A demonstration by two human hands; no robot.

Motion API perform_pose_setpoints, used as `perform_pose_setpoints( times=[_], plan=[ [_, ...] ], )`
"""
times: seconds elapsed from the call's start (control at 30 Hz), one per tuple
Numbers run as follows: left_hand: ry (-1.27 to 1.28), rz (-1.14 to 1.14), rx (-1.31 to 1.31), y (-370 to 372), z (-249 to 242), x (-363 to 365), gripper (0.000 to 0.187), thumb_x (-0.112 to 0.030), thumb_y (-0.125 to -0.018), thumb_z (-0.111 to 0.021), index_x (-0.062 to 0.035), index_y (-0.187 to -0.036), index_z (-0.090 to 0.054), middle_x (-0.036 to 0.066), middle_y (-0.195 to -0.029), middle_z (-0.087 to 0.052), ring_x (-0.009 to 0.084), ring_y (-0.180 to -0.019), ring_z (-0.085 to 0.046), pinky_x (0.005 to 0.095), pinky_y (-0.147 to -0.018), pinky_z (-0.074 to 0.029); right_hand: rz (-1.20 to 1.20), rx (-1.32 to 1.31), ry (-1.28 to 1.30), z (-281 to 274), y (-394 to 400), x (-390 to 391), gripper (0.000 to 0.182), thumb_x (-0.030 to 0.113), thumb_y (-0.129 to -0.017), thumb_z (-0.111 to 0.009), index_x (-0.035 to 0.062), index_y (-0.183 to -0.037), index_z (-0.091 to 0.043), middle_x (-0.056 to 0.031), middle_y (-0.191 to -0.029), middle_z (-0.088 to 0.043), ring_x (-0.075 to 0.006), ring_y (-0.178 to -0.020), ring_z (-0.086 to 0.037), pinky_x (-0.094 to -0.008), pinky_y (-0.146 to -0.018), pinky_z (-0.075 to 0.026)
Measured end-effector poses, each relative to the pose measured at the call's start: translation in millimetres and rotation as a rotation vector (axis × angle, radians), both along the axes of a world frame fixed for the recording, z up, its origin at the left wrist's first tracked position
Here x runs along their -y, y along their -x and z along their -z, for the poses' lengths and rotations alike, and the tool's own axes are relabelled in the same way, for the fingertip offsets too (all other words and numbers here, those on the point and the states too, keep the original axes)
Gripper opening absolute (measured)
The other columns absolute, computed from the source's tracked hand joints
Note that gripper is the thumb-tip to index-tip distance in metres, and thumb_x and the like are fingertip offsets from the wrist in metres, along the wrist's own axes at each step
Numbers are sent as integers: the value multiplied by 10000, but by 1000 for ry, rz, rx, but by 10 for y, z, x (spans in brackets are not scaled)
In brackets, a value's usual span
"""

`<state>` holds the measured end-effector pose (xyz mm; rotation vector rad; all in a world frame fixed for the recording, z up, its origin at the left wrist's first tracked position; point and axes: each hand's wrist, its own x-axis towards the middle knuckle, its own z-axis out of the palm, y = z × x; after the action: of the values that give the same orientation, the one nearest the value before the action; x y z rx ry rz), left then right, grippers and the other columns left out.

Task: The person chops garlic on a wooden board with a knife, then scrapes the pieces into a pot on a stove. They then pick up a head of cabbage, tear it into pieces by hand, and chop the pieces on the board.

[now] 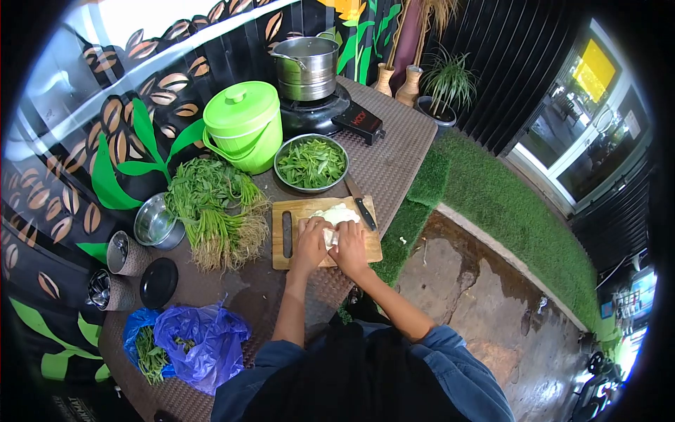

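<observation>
A pale white, uneven piece [336, 213] lies on the wooden cutting board [283, 261]; its kind is hard to make out. My left hand [311, 241] and my right hand [349, 247] are side by side over it, fingers curled and pressing on it from the near side. They hide part of it. Beyond my right hand, a knife [365, 212] with a black handle rests across the board's far right corner. Just past the board is a metal bowl [281, 177] of cut green leaves [313, 163].
Left of the board lies a heap of rooted greens [218, 204] beside a metal bowl [156, 224]. Behind are a lidded green bucket [242, 126] and a pot [307, 74] on a stove [306, 116]. Purple bags [204, 344] lie near left. The table edge [415, 169] runs along the right.
</observation>
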<state>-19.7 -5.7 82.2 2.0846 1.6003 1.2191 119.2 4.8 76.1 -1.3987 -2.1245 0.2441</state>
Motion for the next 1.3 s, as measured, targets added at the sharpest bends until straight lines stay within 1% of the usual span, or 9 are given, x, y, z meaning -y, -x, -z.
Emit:
perform_pose_setpoints(
  times=[0.17,0.37,0.73,0.87,0.93,1.07,1.17,1.23,1.3],
  plan=[
    [-41,58,32,-3,-34,12,213,38,-846,-499,-34,-1008,-616,139,-1102,-569,361,-1056,-480,449,-941,-410,-86,-75,11,58,-121,-50,417,108,-674,-712,19,-1045,-543,-173,-1032,-506,-369,-1013,-483,-469,-868,-418],
    [-51,51,127,18,-26,26,201,33,-866,-519,-22,-1027,-626,153,-1058,-590,359,-1050,-522,443,-924,-423,-59,9,50,-12,-73,-41,427,122,-670,-725,14,-1042,-544,-168,-1047,-502,-364,-1031,-486,-471,-875,-425],
    [58,0,323,16,57,1,95,-28,-920,-588,-13,-1004,-629,130,-929,-595,312,-897,-582,399,-797,-465,-136,-38,114,10,-188,-59,504,168,-673,-831,39,-1059,-535,-144,-1059,-522,-348,-1060,-497,-457,-887,-414],
    [-27,-77,202,-31,124,-71,75,-46,-931,-584,-15,-985,-626,131,-908,-587,304,-852,-574,389,-768,-461,-148,15,91,-32,-166,-39,490,143,-684,-817,26,-1061,-527,-166,-1081,-511,-355,-1073,-502,-472,-905,-424],
    [-86,-134,218,-64,161,-68,96,-47,-952,-566,7,-997,-632,112,-882,-576,217,-776,-537,324,-736,-440,-110,29,68,-19,-133,7,469,134,-694,-800,9,-1054,-527,-177,-1081,-501,-358,-1062,-497,-467,-909,-423],
    [-81,-205,350,-134,324,-22,129,-64,-965,-562,-7,-1056,-633,105,-892,-574,211,-799,-539,323,-762,-451,-105,20,-3,15,-101,60,448,122,-707,-776,-5,-1054,-523,-188,-1074,-491,-364,-1048,-492,-460,-912,-420],
    [-116,-378,428,-169,574,-61,202,-72,-969,-566,-26,-1157,-622,117,-979,-602,221,-886,-575,311,-818,-463,-110,-44,2,15,-117,72,435,112,-714,-760,-5,-1059,-523,-190,-1058,-487,-367,-1039,-488,-457,-914,-417],
    [-71,-310,453,-145,610,-86,317,-173,-984,-576,-33,-1268,-584,182,-1131,-599,321,-1049,-590,390,-909,-461,-129,-104,21,33,-128,68,431,107,-718,-755,3,-1067,-525,-186,-1064,-495,-367,-1041,-494,-457,-914,-415],
    [-20,-299,448,-138,630,-89,332,-191,-991,-560,-30,-1282,-579,189,-1175,-600,340,-1094,-582,403,-938,-452,-137,-135,41,50,-134,67,442,113,-716,-759,7,-1077,-526,-183,-1071,-500,-366,-1047,-499,-461,-913,-413]
  ],
)
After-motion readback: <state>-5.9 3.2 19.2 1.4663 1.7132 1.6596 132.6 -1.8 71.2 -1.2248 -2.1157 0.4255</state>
